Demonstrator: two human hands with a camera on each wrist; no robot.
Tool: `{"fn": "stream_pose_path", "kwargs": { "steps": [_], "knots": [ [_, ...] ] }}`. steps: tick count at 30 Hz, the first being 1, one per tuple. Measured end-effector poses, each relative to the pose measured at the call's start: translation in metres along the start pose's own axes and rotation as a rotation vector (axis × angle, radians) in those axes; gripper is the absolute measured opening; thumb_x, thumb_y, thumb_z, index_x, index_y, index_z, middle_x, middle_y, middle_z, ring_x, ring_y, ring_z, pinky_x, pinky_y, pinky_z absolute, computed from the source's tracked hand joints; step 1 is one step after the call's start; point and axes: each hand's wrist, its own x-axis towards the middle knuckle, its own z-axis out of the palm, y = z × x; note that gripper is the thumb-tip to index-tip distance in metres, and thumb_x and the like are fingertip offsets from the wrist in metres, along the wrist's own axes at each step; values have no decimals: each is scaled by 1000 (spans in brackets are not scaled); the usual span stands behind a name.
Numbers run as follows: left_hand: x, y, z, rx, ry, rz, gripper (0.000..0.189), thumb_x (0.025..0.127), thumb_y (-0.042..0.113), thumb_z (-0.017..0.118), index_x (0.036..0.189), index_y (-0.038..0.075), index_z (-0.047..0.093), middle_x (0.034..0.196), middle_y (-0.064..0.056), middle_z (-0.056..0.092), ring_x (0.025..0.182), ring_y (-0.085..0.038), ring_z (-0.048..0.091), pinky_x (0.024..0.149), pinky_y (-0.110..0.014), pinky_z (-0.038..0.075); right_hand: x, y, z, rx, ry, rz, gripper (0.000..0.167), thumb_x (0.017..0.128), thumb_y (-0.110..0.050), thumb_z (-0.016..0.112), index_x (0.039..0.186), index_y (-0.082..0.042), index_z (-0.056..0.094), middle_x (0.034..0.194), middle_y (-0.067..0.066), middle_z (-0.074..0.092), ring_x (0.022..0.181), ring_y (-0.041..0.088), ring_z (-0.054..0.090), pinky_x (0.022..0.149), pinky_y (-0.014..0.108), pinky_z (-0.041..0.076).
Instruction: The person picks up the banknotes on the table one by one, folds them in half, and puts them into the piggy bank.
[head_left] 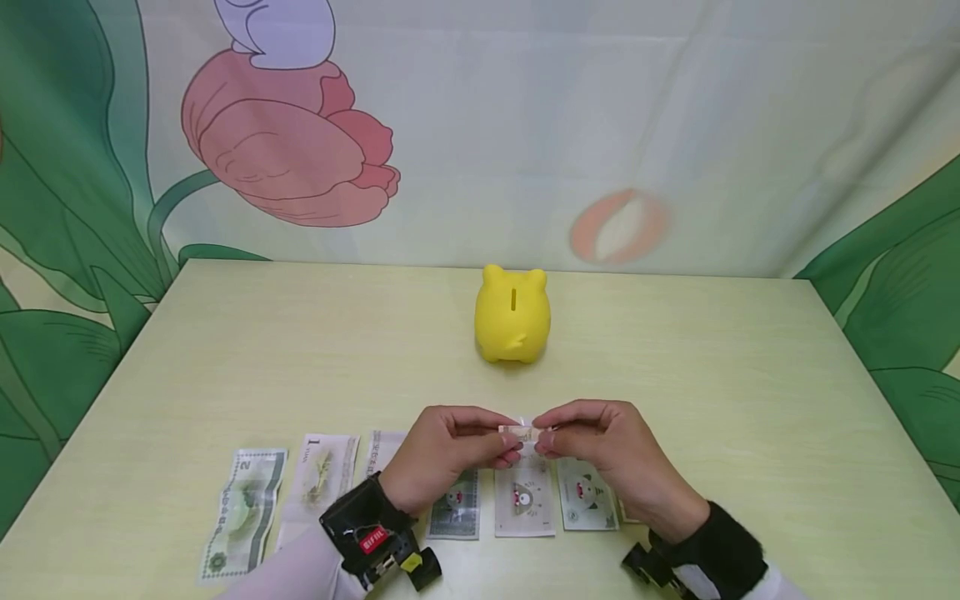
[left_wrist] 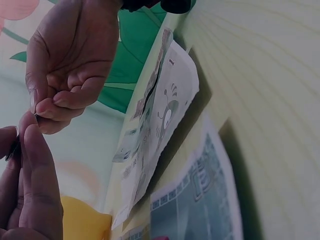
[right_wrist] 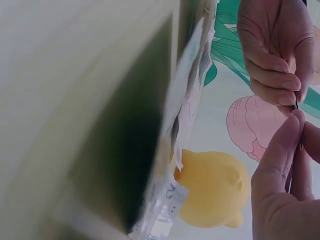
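Both hands meet in front of the yellow piggy bank (head_left: 512, 321), which has a slot in its top. The left hand (head_left: 450, 446) pinches one end of a small folded banknote (head_left: 519, 432) between thumb and fingers. At its other end, the right hand (head_left: 607, 446) pinches it the same way. In the wrist views the note shows only as a thin dark edge at the fingertips. Below the hands lie a pale banknote with a bear picture (head_left: 523, 500), a dark blue-grey banknote (head_left: 456, 512) and a light banknote (head_left: 588, 497).
Further left on the table (head_left: 360, 358) lie a green banknote (head_left: 243, 512) marked 2 and a pale banknote (head_left: 321, 475) marked 1. Another note is partly covered by the left hand. A cartoon-printed curtain (head_left: 487, 150) hangs behind the table's far edge.
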Motion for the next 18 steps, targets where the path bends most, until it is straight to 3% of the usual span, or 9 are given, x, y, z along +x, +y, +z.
{"fn": "stream_pose_path", "kwargs": {
  "steps": [8, 18],
  "knots": [
    [-1, -2, 1, -41, 17, 11, 27, 94, 6, 73, 117, -9, 72, 96, -5, 81, 83, -11, 76, 81, -29, 64, 0, 0, 2, -8, -29, -6, 30, 94, -18, 75, 118, 0, 73, 106, 6, 78, 92, 23, 74, 88, 34, 62],
    [0, -3, 2, -16, 3, 22, 27, 93, 4, 72, 116, -11, 71, 96, -7, 81, 82, -10, 76, 80, -28, 63, 0, 1, 2, 24, -81, 10, 29, 95, -17, 75, 113, 5, 68, 100, 8, 79, 84, 16, 76, 82, 31, 63]
  ]
}}
